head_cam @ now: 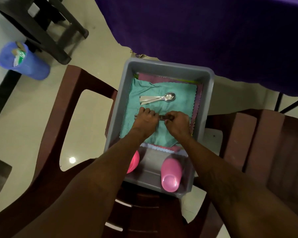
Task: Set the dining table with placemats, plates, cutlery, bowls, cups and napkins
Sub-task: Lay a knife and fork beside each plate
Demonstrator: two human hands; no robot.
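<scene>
Pale floor (33, 134) fills the left of the view, and a purple tablecloth (213, 40) hangs across the top right. Below the cloth's edge stands a brown chair (62, 103), with a second chair (265, 143) at its right. A dark stool (41, 31) and a blue bin (24, 64) stand on the floor at top left.

On the first chair's seat sits a grey tub (162, 65). Inside it a teal napkin (162, 88) lies spread over pink cloths (162, 78). At the tub's near end a pink cup (170, 176) lies on its side, and another pink piece (133, 162) shows partly behind the left forearm.

Stacked spoons (157, 98) rest on the napkin, bowls to the right. Just nearer, the left hand (145, 120) and right hand (177, 124) both curl their fingers round a metal cutlery piece (162, 117) lying across the napkin. Its kind cannot be told.
</scene>
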